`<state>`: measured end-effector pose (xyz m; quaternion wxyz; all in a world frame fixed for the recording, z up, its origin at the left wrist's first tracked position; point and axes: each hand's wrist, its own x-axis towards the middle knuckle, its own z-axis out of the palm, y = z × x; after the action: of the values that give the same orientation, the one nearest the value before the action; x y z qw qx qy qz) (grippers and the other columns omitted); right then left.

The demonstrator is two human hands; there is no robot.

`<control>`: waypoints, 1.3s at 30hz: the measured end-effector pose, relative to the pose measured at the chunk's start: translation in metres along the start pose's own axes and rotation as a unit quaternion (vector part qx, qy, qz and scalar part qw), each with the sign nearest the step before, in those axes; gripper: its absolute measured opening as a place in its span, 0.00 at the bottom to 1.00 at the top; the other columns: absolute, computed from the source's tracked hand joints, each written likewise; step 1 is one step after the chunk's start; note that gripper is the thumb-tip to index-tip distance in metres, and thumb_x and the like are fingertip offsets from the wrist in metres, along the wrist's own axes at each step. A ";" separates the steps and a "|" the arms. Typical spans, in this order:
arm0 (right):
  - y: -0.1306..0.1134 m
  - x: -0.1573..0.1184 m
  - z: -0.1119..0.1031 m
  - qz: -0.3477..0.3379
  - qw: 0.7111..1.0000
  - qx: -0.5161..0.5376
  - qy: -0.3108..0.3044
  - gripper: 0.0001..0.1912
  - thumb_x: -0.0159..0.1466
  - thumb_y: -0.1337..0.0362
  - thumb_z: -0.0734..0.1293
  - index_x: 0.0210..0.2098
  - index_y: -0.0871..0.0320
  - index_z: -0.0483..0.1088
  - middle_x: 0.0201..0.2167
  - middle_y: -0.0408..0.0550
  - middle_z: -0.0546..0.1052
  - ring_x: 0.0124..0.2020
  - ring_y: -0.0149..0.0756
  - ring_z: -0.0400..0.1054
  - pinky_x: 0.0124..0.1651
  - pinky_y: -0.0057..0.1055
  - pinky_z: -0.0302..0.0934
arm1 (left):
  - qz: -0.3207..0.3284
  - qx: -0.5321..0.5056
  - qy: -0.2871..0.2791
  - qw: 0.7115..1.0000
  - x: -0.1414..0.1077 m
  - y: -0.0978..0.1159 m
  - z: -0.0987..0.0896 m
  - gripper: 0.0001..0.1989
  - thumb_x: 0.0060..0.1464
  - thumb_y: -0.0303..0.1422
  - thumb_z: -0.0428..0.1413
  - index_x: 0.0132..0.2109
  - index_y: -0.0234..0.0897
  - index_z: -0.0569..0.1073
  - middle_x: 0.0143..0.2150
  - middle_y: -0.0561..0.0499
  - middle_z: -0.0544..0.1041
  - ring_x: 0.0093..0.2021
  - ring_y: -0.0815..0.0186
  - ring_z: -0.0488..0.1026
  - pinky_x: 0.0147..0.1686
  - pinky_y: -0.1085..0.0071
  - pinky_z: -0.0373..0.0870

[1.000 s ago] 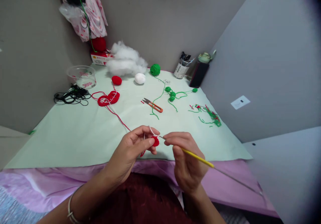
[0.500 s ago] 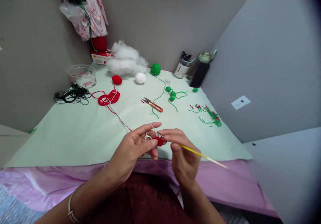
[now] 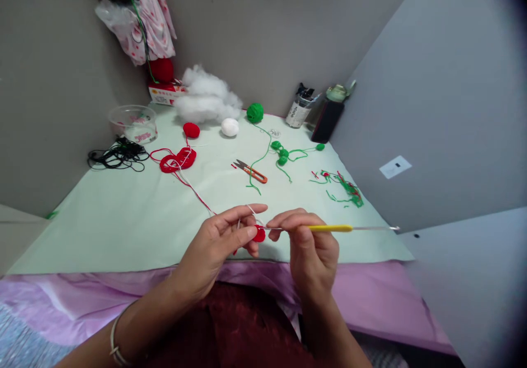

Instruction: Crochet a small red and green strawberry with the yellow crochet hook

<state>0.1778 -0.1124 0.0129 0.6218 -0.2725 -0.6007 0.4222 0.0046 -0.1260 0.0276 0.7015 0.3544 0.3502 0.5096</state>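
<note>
Between the thumb and fingers of my left hand (image 3: 222,241) is a small round red crochet piece (image 3: 259,234). White yarn (image 3: 251,210) loops over the raised index finger of that hand. My right hand (image 3: 310,247) grips a double-ended crochet hook (image 3: 329,228) with a yellow handle, held nearly level. Its left tip meets the red piece; the other metal end points right. Red and white strands (image 3: 197,195) run from my left hand back to a red crocheted piece (image 3: 178,161) lying on the table.
Orange thread snips (image 3: 257,176) lie mid-table. Behind are a white yarn ball (image 3: 229,127), a red ball (image 3: 191,130), a green ball (image 3: 254,112) and white stuffing (image 3: 208,99). Black cord (image 3: 118,155) sits left by a clear tub (image 3: 134,123); yarn scraps (image 3: 349,192) lie right.
My right hand has shifted right and slightly down, and the hook has swung from slanting downward to nearly level. My left hand stays almost in place with the red piece.
</note>
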 end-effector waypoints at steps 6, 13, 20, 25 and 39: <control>-0.006 -0.003 -0.001 -0.074 0.989 -0.123 -0.017 0.13 0.76 0.67 0.61 0.46 0.53 0.78 0.39 0.46 0.82 0.40 0.36 0.75 0.43 0.37 0.69 | 0.015 0.010 0.005 1.000 0.000 -0.002 -0.001 0.14 0.60 0.34 0.67 0.53 0.45 0.84 0.36 0.55 0.76 0.31 0.73 0.75 0.36 0.74 0.71; -0.005 -0.005 -0.001 -0.081 0.993 -0.088 0.014 0.12 0.76 0.65 0.62 0.46 0.52 0.79 0.39 0.46 0.83 0.39 0.38 0.75 0.42 0.39 0.69 | 0.032 0.018 -0.002 0.999 0.000 -0.001 -0.002 0.13 0.59 0.35 0.67 0.52 0.48 0.84 0.36 0.55 0.76 0.33 0.73 0.76 0.37 0.75 0.72; -0.005 -0.002 0.002 -0.040 0.999 -0.034 0.005 0.11 0.75 0.64 0.63 0.45 0.51 0.79 0.41 0.47 0.84 0.38 0.36 0.75 0.41 0.37 0.69 | 0.018 -0.003 0.009 1.000 -0.001 0.002 0.001 0.12 0.59 0.34 0.67 0.51 0.44 0.84 0.37 0.54 0.76 0.28 0.73 0.75 0.33 0.72 0.73; -0.002 -0.003 0.005 -0.018 1.000 -0.014 -0.003 0.11 0.75 0.65 0.64 0.45 0.50 0.80 0.43 0.47 0.83 0.35 0.33 0.74 0.39 0.34 0.70 | 0.005 -0.022 0.013 1.000 -0.001 0.005 0.004 0.12 0.60 0.33 0.67 0.51 0.41 0.83 0.34 0.53 0.78 0.29 0.71 0.76 0.35 0.72 0.75; -0.005 0.002 0.002 0.022 1.000 0.019 -0.001 0.12 0.76 0.61 0.62 0.40 0.53 0.77 0.37 0.47 0.82 0.31 0.33 0.72 0.35 0.33 0.69 | 0.013 -0.013 -0.002 1.000 -0.004 0.003 0.003 0.14 0.60 0.34 0.67 0.53 0.43 0.83 0.36 0.54 0.74 0.31 0.70 0.76 0.37 0.71 0.74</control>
<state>0.1767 -0.1137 0.0184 0.6164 -0.2734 -0.5871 0.4479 0.0043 -0.1297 0.0326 0.6998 0.3509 0.3380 0.5223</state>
